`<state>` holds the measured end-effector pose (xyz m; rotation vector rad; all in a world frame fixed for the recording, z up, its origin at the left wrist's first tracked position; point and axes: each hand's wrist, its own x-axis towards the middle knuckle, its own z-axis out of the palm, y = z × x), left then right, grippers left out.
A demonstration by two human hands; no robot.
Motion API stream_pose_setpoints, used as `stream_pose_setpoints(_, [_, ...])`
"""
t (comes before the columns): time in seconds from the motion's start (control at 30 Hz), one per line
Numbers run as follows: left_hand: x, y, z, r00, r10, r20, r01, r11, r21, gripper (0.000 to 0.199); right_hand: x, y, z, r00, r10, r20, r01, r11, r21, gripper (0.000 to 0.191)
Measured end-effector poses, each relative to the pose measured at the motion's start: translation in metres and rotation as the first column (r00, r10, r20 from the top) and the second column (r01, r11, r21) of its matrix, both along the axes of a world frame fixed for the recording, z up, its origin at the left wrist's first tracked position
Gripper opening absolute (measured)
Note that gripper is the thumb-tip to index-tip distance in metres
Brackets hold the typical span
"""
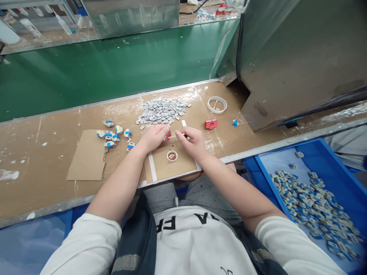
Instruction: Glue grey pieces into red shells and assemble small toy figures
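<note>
My left hand (155, 136) is closed around a small red plastic piece (167, 136), most of which its fingers cover. From the right, my right hand (192, 141) pinches a thin pale stick (172, 136), whose tip meets or nearly meets the red piece. Just below both hands sits a small round cup (172, 156) with brownish contents and something pale inside. A heap of small grey flat pieces (162, 110) lies beyond my hands. Off to the right stands another red block (211, 124).
Several blue, white and yellow small parts (111, 135) lie left, beside a cardboard sheet (87, 154). A white ring (217, 104) and a blue scrap (235, 123) are at the right. A blue bin (338, 168) of similar parts stands lower right. A metal housing (301, 57) rises beyond.
</note>
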<state>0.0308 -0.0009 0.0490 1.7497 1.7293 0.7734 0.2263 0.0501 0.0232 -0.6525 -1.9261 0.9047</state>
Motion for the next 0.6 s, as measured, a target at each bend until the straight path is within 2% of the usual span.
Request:
stream_pose_setpoints(0.2, [0.001,0.000,0.003,1.000,0.006,-0.008,-0.006,1.000,-0.013,0.042,-0.001,0.000,-0.003,0.998,-0.060,0.026,0.059,0.998,0.020,0.050])
stream_pose_setpoints(0.33, [0.001,0.000,0.005,1.000,0.014,0.010,-0.013,0.999,-0.034,0.041,0.002,0.000,-0.002,0.997,-0.066,-0.033,0.067,0.997,0.027,0.048])
stream_pose_setpoints(0.4, [0.000,0.000,0.005,0.999,0.025,0.039,-0.023,0.999,-0.045,0.043,0.006,0.000,0.000,0.997,0.010,-0.078,-0.008,0.999,0.036,0.047])
stream_pose_setpoints(0.47, [-0.001,0.001,0.003,0.995,0.042,0.090,-0.037,0.998,-0.048,0.045,0.011,-0.001,0.001,0.982,0.179,-0.062,-0.176,0.983,0.057,0.046])
stream_pose_setpoints(0.53, [-0.003,0.002,0.002,0.985,0.053,0.161,-0.046,0.998,-0.046,0.047,0.014,-0.003,0.001,0.937,0.347,0.049,-0.349,0.934,0.068,0.047])
stream_pose_setpoints(0.6, [-0.005,0.003,-0.001,0.961,0.090,0.260,-0.078,0.995,-0.055,0.047,0.016,-0.006,0.001,0.896,0.393,0.209,-0.415,0.907,0.073,0.046])
